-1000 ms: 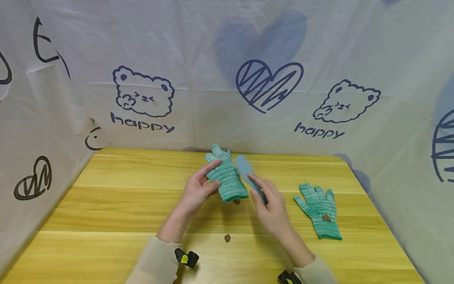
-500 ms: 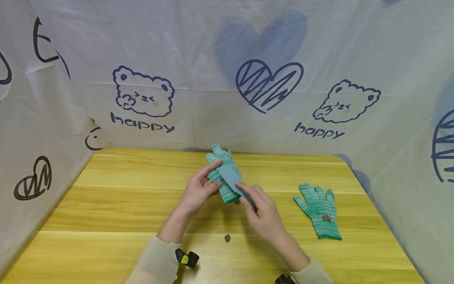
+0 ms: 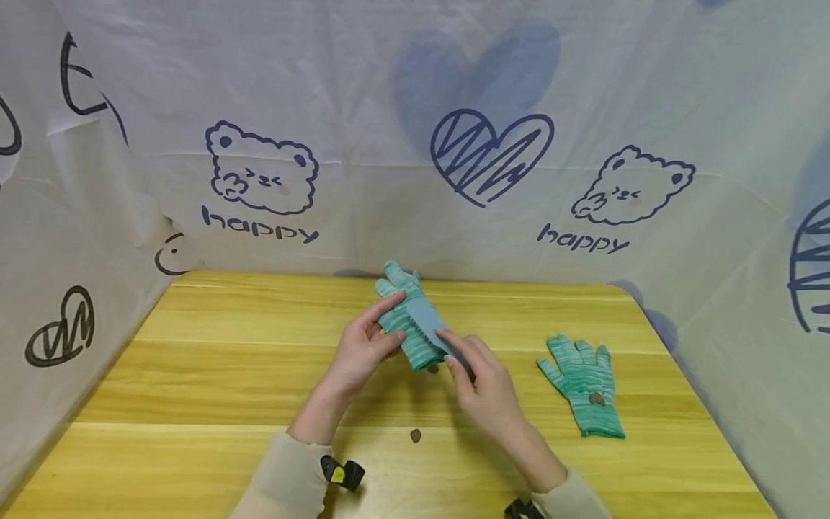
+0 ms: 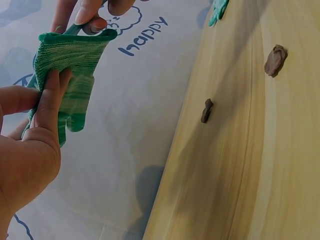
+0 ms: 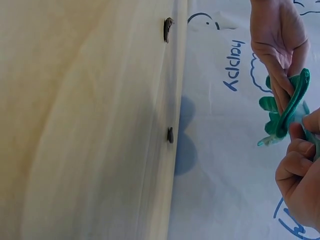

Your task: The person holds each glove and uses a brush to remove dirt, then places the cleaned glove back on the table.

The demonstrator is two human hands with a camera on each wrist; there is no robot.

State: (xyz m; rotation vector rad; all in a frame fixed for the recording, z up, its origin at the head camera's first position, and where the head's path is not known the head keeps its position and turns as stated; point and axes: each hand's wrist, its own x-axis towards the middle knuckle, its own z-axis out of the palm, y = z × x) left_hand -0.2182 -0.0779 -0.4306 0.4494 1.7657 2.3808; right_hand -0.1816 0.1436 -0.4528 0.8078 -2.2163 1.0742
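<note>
Grip L: L hand pinches green glove, up off table
Grip R: R hand holds blue brush by handle, head over glove
2nd glove: flat on table, R side, w/ brown lump
Brown bits: 2, on table

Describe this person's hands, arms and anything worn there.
The left hand and right hand are bare, without visible rings. There is a plain beige fabric left sleeve and a matching right sleeve. A small black device with a yellow patch sits beside the left one; a second black device, partly cropped, beside the right.
</note>
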